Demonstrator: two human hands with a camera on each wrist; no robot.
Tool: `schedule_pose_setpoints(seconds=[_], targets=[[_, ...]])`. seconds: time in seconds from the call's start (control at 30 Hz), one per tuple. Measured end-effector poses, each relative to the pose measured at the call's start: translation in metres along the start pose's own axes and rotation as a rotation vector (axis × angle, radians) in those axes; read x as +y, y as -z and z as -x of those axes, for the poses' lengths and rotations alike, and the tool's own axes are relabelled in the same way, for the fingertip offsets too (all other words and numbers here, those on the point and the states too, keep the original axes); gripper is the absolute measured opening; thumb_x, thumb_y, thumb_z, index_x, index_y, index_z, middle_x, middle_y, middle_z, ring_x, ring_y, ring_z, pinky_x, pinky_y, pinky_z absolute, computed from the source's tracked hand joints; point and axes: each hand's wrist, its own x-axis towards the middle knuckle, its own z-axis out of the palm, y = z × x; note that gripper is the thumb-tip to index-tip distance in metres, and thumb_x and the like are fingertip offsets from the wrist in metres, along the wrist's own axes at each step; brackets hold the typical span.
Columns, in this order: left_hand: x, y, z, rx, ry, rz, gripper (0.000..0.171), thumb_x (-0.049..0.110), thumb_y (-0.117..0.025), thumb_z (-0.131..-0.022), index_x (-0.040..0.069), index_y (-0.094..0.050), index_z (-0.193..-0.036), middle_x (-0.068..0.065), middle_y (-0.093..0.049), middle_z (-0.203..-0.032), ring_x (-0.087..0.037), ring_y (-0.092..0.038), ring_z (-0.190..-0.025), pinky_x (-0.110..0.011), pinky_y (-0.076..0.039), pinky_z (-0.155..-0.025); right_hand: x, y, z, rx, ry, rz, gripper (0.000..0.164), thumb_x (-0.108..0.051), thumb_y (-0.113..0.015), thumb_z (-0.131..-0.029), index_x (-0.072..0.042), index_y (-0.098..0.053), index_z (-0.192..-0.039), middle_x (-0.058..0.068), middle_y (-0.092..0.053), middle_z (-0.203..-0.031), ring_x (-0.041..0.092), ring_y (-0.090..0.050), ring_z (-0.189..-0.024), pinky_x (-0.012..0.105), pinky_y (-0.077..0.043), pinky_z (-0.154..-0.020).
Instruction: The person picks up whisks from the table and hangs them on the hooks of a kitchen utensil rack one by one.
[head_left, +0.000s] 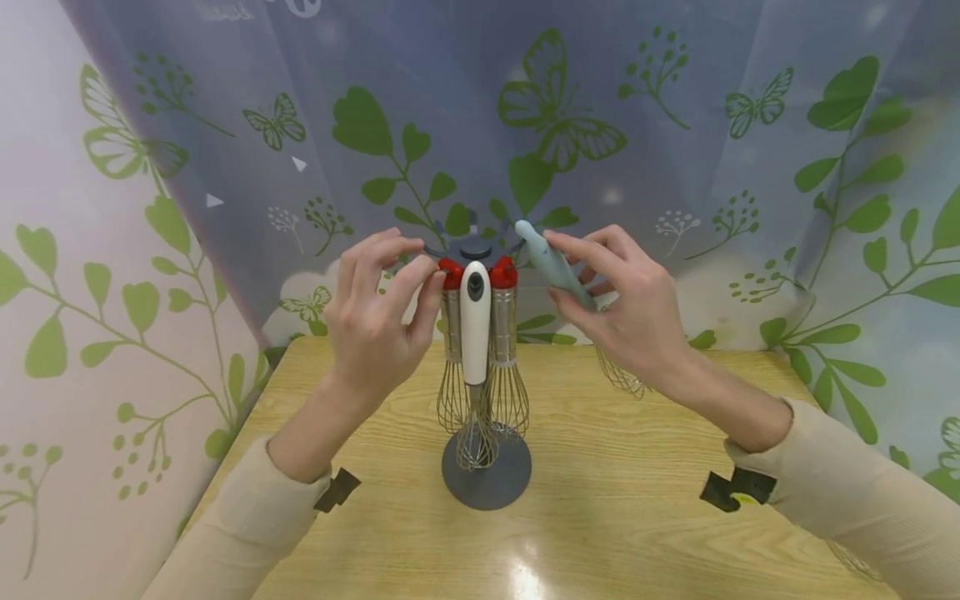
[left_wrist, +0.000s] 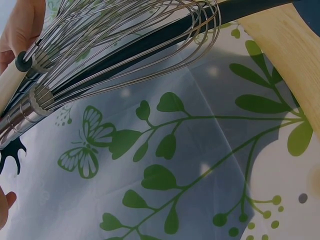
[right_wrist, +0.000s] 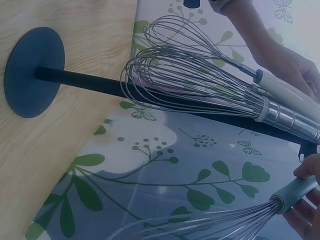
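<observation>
Utensil stand (head_left: 486,492), charcoal grey, stood upright on the worktop (head_left: 637,492); hooks at the rear (head_left: 473,222) appear unfilled.
Hung, three: white-handled whisk (head_left: 475,337) at the front; left red-tipped steel whisk (head_left: 452,329) and right red-tipped steel whisk (head_left: 506,329) just behind it.
Not hung, one: blue-handled whisk (head_left: 551,262), held tilted by the right hand (head_left: 637,300), fingers closed round its handle, upper end raised beside the hooks.
Left hand (head_left: 378,308): fingers drawn narrow at the left steel whisk's red tip; whether it is gripped cannot be told.
Wire loops (head_left: 853,560): partly covered by the right sleeve (head_left: 862,475).
Status, as judged: partway; three stowed, the blue-handled whisk outstanding, possibly another.
</observation>
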Motion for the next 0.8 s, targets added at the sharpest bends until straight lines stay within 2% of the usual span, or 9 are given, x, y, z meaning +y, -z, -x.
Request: schedule_pose_setpoints(seconds=[0.4,0.8], targets=[[-0.0006,0.0003,0.0003,-0.001,-0.004,0.003,0.008,0.009,-0.068,-0.098,0.005,-0.071,-0.092,-0.016,-0.072,-0.107,-0.037,-0.069,-0.109,-0.046,-0.061,-0.07,0.0042,0.0,-0.0005,0.017,0.099,0.107,0.049,-0.001,-0.082,-0.085,-0.008,-0.073,-0.133,0.017,-0.066,-0.103,0.025,-0.071,-0.072,0.038,-0.063,-0.062],[-0.0012,-0.0008,0.0004,0.001,0.001,0.011,0.007,0.008,-0.068,-0.097,0.005,-0.071,-0.093,-0.016,-0.071,-0.108,-0.037,-0.069,-0.109,-0.045,-0.061,-0.073,0.0056,-0.0017,0.0002,0.023,0.108,0.137,0.046,-0.003,-0.08,-0.087,-0.008,-0.073,-0.132,0.018,-0.067,-0.104,0.024,-0.065,-0.072,0.035,-0.052,-0.053]])
